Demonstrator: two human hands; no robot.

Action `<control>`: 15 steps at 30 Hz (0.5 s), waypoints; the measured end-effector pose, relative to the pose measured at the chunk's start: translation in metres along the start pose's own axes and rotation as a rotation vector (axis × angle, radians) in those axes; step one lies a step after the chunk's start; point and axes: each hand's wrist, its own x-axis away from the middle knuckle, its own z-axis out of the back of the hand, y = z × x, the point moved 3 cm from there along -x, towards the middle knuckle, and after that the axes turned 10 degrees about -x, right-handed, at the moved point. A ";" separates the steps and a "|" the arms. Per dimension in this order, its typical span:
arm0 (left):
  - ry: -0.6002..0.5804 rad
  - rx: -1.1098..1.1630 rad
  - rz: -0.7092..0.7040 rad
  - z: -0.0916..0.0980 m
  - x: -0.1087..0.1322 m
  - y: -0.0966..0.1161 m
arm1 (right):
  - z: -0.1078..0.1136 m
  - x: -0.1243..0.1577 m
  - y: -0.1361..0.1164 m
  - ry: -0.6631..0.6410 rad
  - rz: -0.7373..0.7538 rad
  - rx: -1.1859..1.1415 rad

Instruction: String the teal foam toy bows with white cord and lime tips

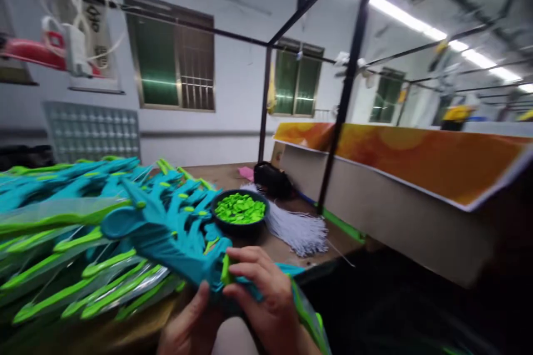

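Both hands (pixel 233 305) on teal toy (pixel 183 244), green piece (pixel 226 270) pinched

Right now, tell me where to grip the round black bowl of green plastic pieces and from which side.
Grip the round black bowl by its near rim, reaching from the right, over the bundle of white strings. It sits upright and full, and the pile of teal and green plastic toy hands crowds its left side, so the right looks like the freer approach.
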 end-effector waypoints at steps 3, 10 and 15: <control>0.060 0.031 0.042 -0.001 0.007 0.002 | 0.003 -0.001 -0.003 -0.057 0.029 0.024; 0.008 0.294 0.136 -0.012 0.011 0.005 | -0.009 -0.002 -0.006 -0.086 0.131 0.094; -0.050 0.378 0.093 -0.015 0.010 0.006 | -0.011 -0.001 -0.006 -0.074 0.132 0.122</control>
